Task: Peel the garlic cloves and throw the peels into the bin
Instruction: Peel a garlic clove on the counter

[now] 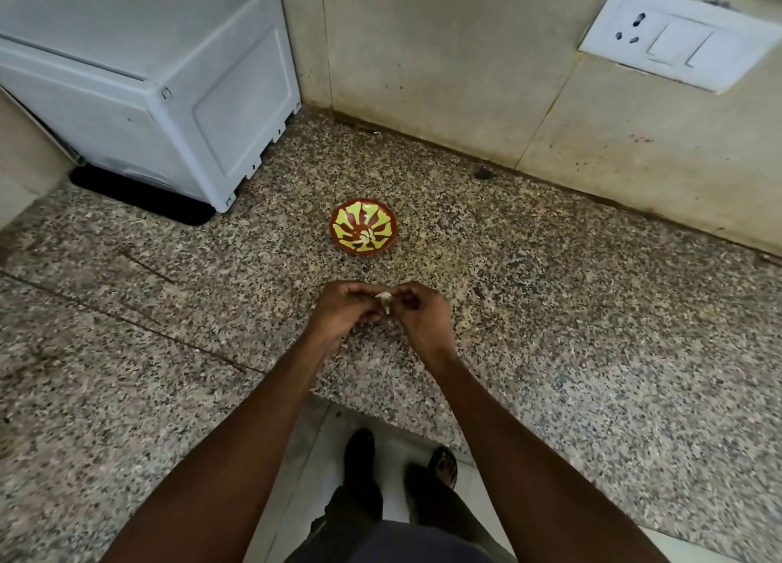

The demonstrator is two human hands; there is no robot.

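Speckled granite countertop (550,351) meeting a beige tiled wall (444,55) at a corner, seen from above by the person standing at its front edge. No brand, label or legible writing shows on any surface. At upper left stands a white appliance (139,80) on a black base, its plain side panel facing the camera; at upper right a white socket-and-switch plate (681,38) is mounted on the wall. A small red-brown bowl (363,232) with a yellow-green petal pattern sits on the counter, between the wall and the hands; a few pale pieces, apparently garlic cloves (364,238), lie at its centre, too small to count. Nearer the camera, the left hand (345,308) and right hand (419,313) meet above the counter, both with fingers curled inward. Between them a pale garlic clove (384,298) is pinched at the fingertips of both hands, with a strip of papery skin hanging just below it; the clove lies in the gap where the two thumbs and forefingers come together, well clear of the bowl. Below the counter edge, the person's dark trousers and feet are visible on a pale tiled floor (313,435).
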